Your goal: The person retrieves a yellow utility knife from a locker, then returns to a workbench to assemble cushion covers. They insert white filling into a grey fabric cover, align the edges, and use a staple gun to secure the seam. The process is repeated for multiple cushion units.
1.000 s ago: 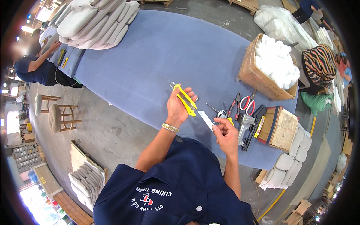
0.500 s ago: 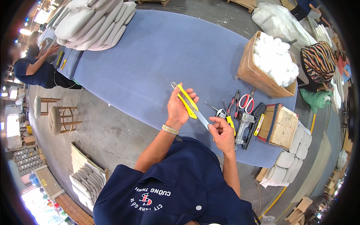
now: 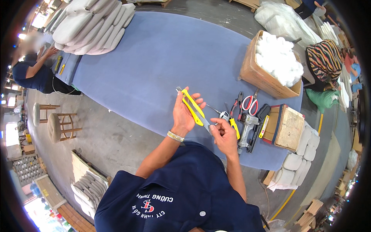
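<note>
My left hand is closed around the yellow handle of a snap-off utility knife, palm up over the near side of the blue-covered table. A long strip of blade reaches from the handle toward my right hand. With thumb and fingers, my right hand pinches the blade close to its end. Whether the blade is still fixed in the handle I cannot tell.
Right of my hands lie red-handled scissors, pliers, a staple gun and a yellow-handled tool. Beyond stand a carton of white stuffing and a wooden box. Grey cushions are piled far left, near a co-worker.
My right hand has moved slightly left toward the knife handle, and less of the blade shows between my hands. The whole view has shifted a little.
</note>
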A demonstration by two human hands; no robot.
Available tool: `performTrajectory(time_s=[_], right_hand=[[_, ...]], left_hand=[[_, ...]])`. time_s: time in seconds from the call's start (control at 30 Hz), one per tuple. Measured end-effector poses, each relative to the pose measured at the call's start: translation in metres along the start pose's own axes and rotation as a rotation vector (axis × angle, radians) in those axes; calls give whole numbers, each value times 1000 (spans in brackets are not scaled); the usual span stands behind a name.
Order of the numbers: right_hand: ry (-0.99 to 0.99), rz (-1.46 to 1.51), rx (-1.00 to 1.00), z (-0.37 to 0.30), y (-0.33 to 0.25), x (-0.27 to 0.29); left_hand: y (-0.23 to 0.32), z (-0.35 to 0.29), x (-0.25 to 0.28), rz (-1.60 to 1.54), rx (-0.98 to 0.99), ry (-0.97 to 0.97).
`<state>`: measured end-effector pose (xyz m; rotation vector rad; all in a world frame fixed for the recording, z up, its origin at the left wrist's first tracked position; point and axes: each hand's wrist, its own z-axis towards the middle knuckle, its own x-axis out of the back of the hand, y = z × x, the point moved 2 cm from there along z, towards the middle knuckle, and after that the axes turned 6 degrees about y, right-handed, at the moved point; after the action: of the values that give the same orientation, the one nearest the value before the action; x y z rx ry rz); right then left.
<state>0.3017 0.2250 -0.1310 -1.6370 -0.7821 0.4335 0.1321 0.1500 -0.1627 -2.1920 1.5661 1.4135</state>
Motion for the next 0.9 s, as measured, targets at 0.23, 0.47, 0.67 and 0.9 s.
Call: performTrajectory(time_s=[0.23, 0.47, 0.67, 0.9], right_hand=[[72, 114, 39, 8, 0, -10], [176, 151, 98, 14, 8, -28], [325, 98, 117, 20, 16, -57], [177, -122, -15, 31, 0, -120]], left_hand=[[-15, -8, -3, -19, 26, -43], [-15, -20, -6, 2, 38, -62], [-7, -31, -4, 6, 56, -44], [23, -21, 43, 198, -112, 16]])
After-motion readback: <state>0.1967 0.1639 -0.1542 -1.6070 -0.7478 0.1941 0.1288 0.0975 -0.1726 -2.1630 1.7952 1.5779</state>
